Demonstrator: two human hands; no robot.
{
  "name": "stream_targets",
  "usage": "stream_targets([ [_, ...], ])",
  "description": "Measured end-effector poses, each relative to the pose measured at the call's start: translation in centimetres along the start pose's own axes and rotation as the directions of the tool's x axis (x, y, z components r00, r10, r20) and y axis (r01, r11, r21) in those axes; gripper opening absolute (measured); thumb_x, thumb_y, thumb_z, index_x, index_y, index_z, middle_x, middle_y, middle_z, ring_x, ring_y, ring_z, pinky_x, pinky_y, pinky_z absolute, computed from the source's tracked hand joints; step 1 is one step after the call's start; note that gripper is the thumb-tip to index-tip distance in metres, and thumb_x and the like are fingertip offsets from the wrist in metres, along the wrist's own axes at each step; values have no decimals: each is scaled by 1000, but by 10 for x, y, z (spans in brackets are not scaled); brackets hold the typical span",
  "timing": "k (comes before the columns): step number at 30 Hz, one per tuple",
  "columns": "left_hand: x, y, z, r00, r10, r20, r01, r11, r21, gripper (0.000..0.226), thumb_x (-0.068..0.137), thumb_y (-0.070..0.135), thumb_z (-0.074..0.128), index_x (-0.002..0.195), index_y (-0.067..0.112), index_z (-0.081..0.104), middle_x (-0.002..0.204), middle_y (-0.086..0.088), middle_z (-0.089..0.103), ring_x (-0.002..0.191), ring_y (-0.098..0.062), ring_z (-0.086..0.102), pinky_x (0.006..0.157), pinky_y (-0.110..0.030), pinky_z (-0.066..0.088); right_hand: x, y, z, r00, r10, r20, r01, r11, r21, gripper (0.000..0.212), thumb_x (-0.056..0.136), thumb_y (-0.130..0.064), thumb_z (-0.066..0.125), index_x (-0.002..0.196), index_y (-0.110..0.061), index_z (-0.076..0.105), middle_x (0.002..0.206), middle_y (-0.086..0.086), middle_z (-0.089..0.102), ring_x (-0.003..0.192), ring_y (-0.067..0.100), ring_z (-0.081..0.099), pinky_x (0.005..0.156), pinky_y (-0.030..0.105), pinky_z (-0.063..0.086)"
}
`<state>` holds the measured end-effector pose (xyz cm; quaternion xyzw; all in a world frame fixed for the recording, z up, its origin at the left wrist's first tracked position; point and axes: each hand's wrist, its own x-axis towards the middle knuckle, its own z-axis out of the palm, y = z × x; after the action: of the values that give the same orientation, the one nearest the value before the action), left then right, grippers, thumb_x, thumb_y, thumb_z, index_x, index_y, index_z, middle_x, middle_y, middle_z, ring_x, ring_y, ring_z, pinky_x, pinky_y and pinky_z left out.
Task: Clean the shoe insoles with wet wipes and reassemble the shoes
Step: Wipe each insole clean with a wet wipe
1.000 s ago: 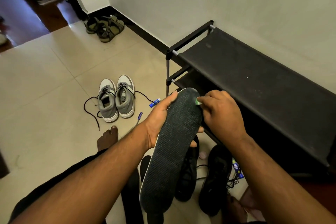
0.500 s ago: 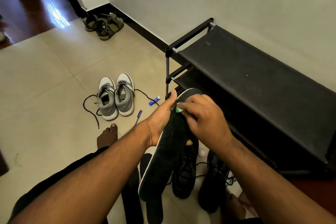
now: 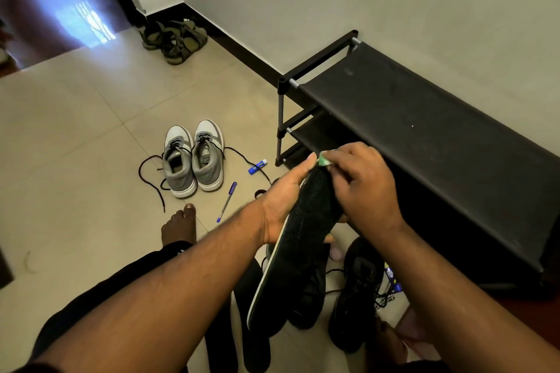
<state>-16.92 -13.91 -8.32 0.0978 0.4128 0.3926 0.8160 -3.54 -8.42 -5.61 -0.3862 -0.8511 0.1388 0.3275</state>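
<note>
Cleaning looks only partly done. One insole (image 3: 298, 239) is up in the air, in front of the person, and is being wiped near its top end. Two black shoes (image 3: 354, 291) lie on the floor under the hands, with laces loose and no insole put back that I can see. So I think the wiping has to finish, and then the insoles must go back inside.

The left hand (image 3: 285, 203) holds the insole from the side. Its thumb lies straight along one edge, and its fingers wrap behind, with only the tips showing. The right hand (image 3: 360, 188) has its fingers curled tight. They pinch a small green and white wipe (image 3: 323, 159) and press it on the insole's top end.
</note>
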Motion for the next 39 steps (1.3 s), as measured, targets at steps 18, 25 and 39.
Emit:
stream_targets([
  [18,-5,14,-8,989,132,-68,-143,971,-194,83,91,69,41,137,1,54,149,-19,44,120,-28,52,114,-41,32,-24,-28,-2,851,-388,355,326,919,223,21,85,-16,57,100,-16,73,91,-3,63,80,14,57,70,30,49],
  [25,-1,-7,6,997,19,73,-7,986,-165,73,88,75,41,97,13,77,91,-16,66,89,-30,59,82,-45,44,-7,-3,-2,989,-149,19,148,989,14,22,79,-2,65,99,-10,72,90,4,66,80,25,60,70,40,51],
  [39,-7,7,-1,993,111,33,-104,982,-160,74,90,71,36,115,12,72,113,-20,66,98,-37,64,82,-59,53,-6,20,-5,997,-16,69,16,1000,3,20,83,-3,69,100,-12,75,91,-1,66,87,20,60,75,26,45],
])
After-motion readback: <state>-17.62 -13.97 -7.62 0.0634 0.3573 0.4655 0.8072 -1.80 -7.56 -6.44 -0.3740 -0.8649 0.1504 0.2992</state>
